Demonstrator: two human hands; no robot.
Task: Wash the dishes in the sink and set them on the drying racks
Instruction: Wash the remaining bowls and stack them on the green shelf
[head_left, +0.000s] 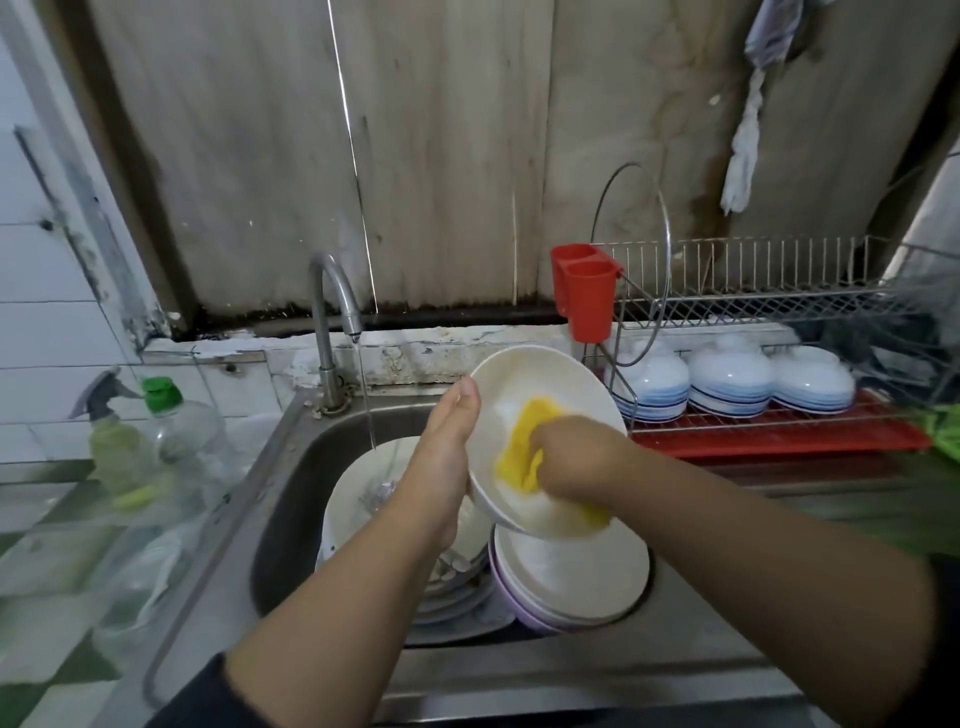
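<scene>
Cream ceramic bowl (540, 415) held tilted above sink (291, 499), over stack of unwashed dishes (571, 577). Left hand (447, 457) grips bowl's left rim, thumb extended along edge, fingers curled behind. Right hand (582, 457) pinches yellow sponge (519, 457) against bowl interior.

Risks:
- Wet, soapy rim may slip from one-sided grip; bowl would drop onto stack, chipping likely.
- Faucet (332, 312) running; stream lands on plate (353, 499) below, splash possible.

Bowl appearance: glossy, wet film inside, faint residue near upper rim. Drying rack (779, 421) sits right, holding overturned blue-banded bowls (727, 379).
</scene>
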